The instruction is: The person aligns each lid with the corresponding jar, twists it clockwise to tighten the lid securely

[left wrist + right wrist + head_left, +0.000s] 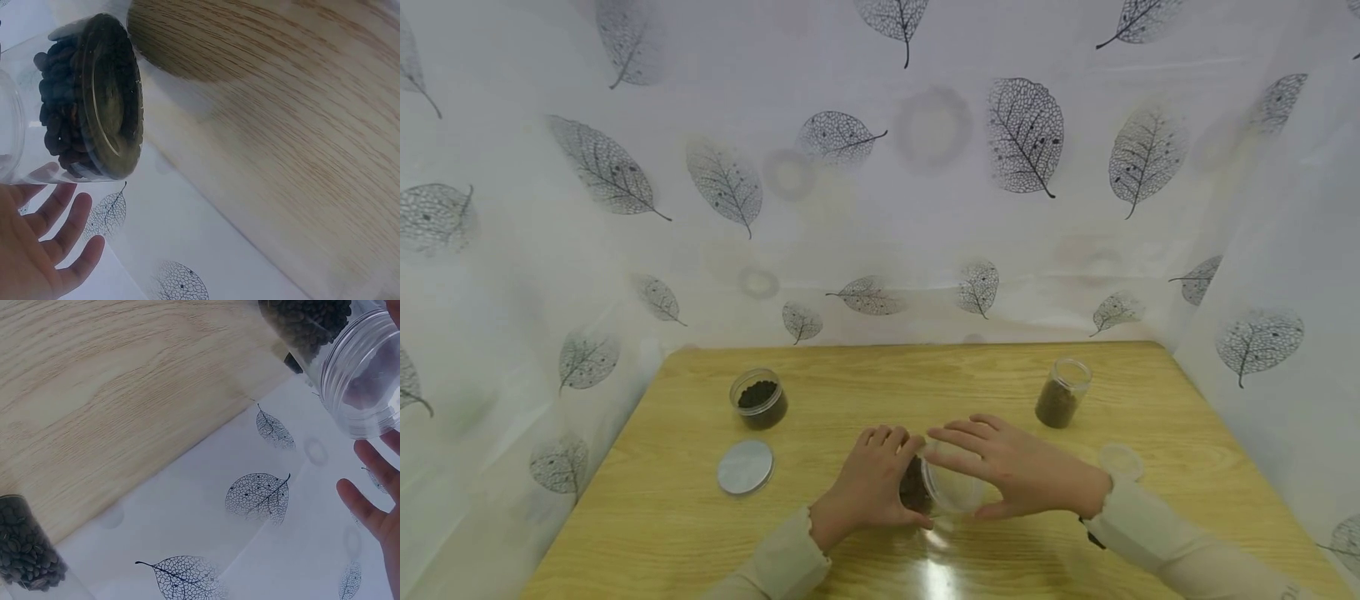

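Observation:
Between the two hands is a clear jar [916, 487], dark beans in its lower part and its threaded mouth [350, 375] uncovered. It tilts, mouth toward the right hand; the underside of its base [115, 100] shows in the left wrist view. My left hand [868, 483] holds the jar around its body, thumb on the near side, with some fingers spread off it. My right hand [1018, 467] has its fingers and thumb curved around the mouth end. Whether the jar touches the table cannot be told.
An uncovered jar of dark grains [762, 404] stands back left, a silver lid [745, 467] in front of it. At back right stands a taller open jar [1060, 400] of dark seeds. A translucent disc [1122, 461] lies beside the right wrist. Leaf-print sheeting [865, 233] surrounds the wooden table [647, 533].

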{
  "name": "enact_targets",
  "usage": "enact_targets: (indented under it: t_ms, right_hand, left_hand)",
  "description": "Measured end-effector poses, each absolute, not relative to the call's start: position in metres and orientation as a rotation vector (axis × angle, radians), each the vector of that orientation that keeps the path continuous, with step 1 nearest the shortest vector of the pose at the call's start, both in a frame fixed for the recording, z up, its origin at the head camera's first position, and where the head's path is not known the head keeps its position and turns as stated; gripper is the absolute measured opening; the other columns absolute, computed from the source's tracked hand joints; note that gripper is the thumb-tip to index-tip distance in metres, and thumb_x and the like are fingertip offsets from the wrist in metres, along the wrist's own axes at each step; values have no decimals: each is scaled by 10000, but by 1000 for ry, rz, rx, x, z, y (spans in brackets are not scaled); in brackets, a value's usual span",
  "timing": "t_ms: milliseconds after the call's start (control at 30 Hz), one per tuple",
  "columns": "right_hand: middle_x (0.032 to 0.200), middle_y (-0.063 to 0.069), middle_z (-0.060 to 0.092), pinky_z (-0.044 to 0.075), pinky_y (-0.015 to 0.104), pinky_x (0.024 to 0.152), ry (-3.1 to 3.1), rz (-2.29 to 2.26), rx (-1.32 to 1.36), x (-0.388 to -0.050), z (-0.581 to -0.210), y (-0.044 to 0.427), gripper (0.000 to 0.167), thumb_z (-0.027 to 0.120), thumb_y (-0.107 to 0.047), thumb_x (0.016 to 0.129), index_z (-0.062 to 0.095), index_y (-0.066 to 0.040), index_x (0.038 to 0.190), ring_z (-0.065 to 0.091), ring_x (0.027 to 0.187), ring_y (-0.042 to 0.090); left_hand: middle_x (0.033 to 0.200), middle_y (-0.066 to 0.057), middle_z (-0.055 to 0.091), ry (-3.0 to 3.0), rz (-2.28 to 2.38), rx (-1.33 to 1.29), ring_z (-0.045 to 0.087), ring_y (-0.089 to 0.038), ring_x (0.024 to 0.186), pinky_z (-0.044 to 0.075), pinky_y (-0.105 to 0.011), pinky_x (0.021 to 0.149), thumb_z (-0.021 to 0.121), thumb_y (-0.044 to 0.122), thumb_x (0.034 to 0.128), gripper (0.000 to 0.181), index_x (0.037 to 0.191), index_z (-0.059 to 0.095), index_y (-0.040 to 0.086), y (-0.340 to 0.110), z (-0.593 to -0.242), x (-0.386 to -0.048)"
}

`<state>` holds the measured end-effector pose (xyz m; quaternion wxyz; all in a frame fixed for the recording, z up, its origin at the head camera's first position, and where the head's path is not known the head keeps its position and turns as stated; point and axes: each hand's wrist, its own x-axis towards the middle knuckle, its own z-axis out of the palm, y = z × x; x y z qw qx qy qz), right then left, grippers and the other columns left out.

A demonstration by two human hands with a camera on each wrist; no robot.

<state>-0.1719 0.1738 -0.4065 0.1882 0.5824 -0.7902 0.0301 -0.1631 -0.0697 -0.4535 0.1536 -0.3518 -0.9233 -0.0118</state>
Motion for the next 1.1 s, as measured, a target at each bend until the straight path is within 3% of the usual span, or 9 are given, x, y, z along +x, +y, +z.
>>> enact_targets:
  t_ms: [267,633,1100]
  right_hand:
    - [1335,80,509,467,409,935,-2239,51,1624,-173,-409,174,982,805,-547,601,394,-191,1418,533,1145,216]
    - [1275,83,546,495,399,881,-2304,184,1518,-170,-414,174,891,719,-606,690,420,-151,1395,561,1116,215]
    - [1264,102,534,510,446,856,-2576,336,1334,-156,-417,172,916,705,-592,717,352,-157,1442,557,1111,252]
  left_hand:
    - [1031,30,514,-2658,-44,-1014,505,-150,937,444,-350,859,637,825,541,923,1214,479,214,-69,-453,-163]
    - [1025,27,529,-2627,-47,-1011,518,-152,932,454,-347,841,654,822,518,956,1218,489,191,-68,-453,-162]
    - [1052,29,528,-2663,-9,-1011,527,-154,956,461,-354,865,618,841,539,945,1222,487,201,-68,-453,-162]
